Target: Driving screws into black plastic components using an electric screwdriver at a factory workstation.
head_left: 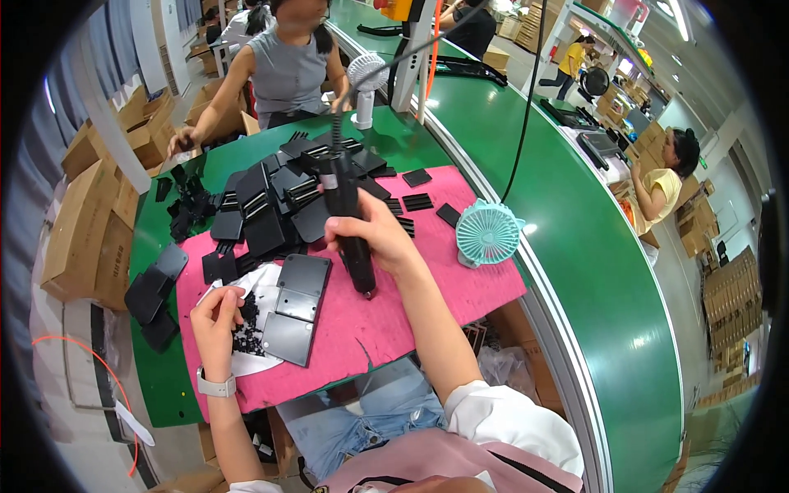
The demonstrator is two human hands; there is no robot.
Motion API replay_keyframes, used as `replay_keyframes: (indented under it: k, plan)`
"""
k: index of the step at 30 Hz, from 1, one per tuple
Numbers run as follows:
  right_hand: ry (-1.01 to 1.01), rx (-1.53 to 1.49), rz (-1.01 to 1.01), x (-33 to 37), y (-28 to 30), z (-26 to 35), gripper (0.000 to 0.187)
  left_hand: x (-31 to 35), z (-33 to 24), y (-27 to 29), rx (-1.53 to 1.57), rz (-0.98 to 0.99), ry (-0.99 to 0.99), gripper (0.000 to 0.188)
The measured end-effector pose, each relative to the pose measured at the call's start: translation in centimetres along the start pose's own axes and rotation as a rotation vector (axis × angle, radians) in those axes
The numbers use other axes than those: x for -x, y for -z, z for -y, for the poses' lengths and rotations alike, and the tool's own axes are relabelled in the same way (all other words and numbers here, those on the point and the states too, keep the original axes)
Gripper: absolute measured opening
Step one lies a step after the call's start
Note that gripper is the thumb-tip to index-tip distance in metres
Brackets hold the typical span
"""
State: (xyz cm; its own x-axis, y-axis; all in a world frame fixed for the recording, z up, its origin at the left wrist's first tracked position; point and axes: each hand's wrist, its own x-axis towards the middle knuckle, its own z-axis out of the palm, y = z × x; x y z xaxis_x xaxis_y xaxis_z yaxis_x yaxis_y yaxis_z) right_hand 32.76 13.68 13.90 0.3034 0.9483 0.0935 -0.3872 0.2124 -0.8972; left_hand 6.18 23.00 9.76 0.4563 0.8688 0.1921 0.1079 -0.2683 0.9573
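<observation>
I'm seeing the right hand point(371, 234) wrapping closed around a black driver point(348, 218), holding it near upright over the middle of the pink mat point(460, 287), tip pointing down just right of the top plate. Its coiled cord point(335, 123) is running up from its top end. The left hand point(215, 316) is sitting near the mat's left edge, fingers point(233, 297) pinching together over a pile of small black screws point(246, 327) on a white sheet point(263, 283); probably gripping one, but it's too small to tell. Three black plates point(296, 316) are lying in a row just right of the screws, overlapping, between the two hands. A heap of black parts point(271, 201) is piling up at the mat's far-left corner, spilling onto the green desk point(394, 144). More black plates are lying off the mat's left edge. A teal fan point(486, 234) is standing at the mat's right edge. A white fan point(365, 82) is standing at the desk's far edge. A person in grey point(288, 70) is working across the desk.
</observation>
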Motion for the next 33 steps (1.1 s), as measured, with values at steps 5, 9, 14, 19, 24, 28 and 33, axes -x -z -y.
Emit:
replay_keyframes:
  k: [5,9,14,19,24,28,33]
  plan:
    - [0.131,0.060,0.119,1.2,-1.6,0.8,0.049,-0.5,-1.4,-2.4,0.131,0.162,0.053,0.011]
    - [0.435,-0.273,0.274,1.9,-1.8,0.5,0.053,0.0,-2.3,-3.9,0.131,0.310,0.052,0.009]
    - [0.593,-0.514,0.320,2.6,-2.3,0.2,0.034,1.0,-2.6,-4.5,0.098,0.387,-0.064,0.010]
    - [0.610,-0.481,0.284,3.1,-2.4,-0.3,0.033,1.4,-2.5,-4.8,-0.015,0.335,-0.243,0.008]
    - [0.595,-0.478,0.316,3.0,-3.5,-0.7,0.033,1.7,-2.9,-4.2,-0.109,0.288,-0.262,0.007]
    - [0.617,-0.424,0.275,3.3,-3.2,-0.6,0.030,1.0,-3.0,-5.2,-0.064,0.294,-0.290,0.008]
    - [0.628,-0.446,0.183,3.0,-4.5,-1.4,0.029,1.1,-1.5,-4.0,0.278,0.323,-0.020,0.009]
